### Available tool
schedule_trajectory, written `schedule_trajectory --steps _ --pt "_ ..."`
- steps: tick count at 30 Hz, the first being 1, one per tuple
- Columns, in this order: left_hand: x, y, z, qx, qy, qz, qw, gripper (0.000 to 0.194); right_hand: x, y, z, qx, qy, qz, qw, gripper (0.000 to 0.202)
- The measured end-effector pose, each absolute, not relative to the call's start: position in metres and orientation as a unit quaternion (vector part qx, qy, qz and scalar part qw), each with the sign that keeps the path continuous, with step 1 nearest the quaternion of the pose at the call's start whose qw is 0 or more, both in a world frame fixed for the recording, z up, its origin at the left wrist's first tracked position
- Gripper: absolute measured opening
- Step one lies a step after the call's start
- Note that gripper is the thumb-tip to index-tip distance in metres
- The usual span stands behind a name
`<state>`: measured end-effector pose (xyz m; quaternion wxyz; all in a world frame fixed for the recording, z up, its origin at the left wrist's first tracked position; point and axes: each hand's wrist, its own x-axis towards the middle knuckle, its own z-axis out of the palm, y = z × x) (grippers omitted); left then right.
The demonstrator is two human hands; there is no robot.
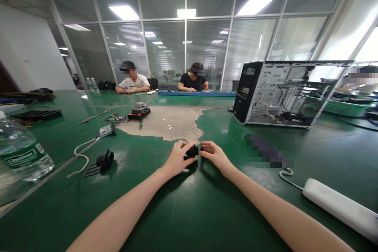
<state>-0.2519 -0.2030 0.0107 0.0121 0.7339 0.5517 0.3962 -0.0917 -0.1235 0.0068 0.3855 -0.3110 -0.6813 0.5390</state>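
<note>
Fingers and thumb of my left hand [176, 159] are closed round a small black part [193, 151], held just over the green table. Its exact kind cannot be made out. To its right, my right hand [217, 156] has its fingers bent and drawn together towards the thumb. A thin dark edge shows at those fingertips, too small to name. A narrow gap separates the two hands. On the table to the left lies a black plastic piece [105, 159] with a round end and several long prongs.
A water bottle [25, 157] stands at left. Near the bare patch [165, 122] sit a metal box with a cable [106, 130] and a round device [139, 111]. An open computer case [277, 94] and a white power strip [339, 206] are at right. Two people sit opposite.
</note>
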Motion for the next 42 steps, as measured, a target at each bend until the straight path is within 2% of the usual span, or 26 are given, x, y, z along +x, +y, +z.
schedule_trajectory --steps 8,12,17,21,29,35,42 --pt "-0.252 -0.203 0.009 0.729 0.551 0.405 0.015 0.05 -0.101 -0.121 0.001 -0.257 -0.646 0.639 0.329 0.039" --pt "-0.25 -0.203 0.008 0.723 0.554 0.413 0.008 0.049 -0.101 -0.124 0.0 -0.252 -0.647 0.633 0.343 0.04" --pt "-0.247 -0.204 0.008 0.723 0.552 0.415 0.001 0.051 -0.099 -0.126 -0.003 -0.243 -0.658 0.608 0.371 0.03" --pt "-0.246 -0.202 0.005 0.705 0.56 0.435 0.007 0.055 -0.101 -0.122 -0.005 -0.249 -0.666 0.601 0.366 0.033" --pt "-0.247 -0.2 0.005 0.702 0.562 0.437 0.02 0.033 -0.101 -0.12 -0.007 -0.249 -0.673 0.589 0.371 0.033" --pt "-0.246 -0.201 0.007 0.715 0.553 0.428 0.003 0.031 -0.099 -0.124 -0.002 -0.225 -0.646 0.635 0.359 0.031" --pt "-0.25 -0.199 0.005 0.727 0.538 0.425 0.017 0.031 -0.103 -0.12 -0.007 -0.256 -0.645 0.623 0.361 0.034"
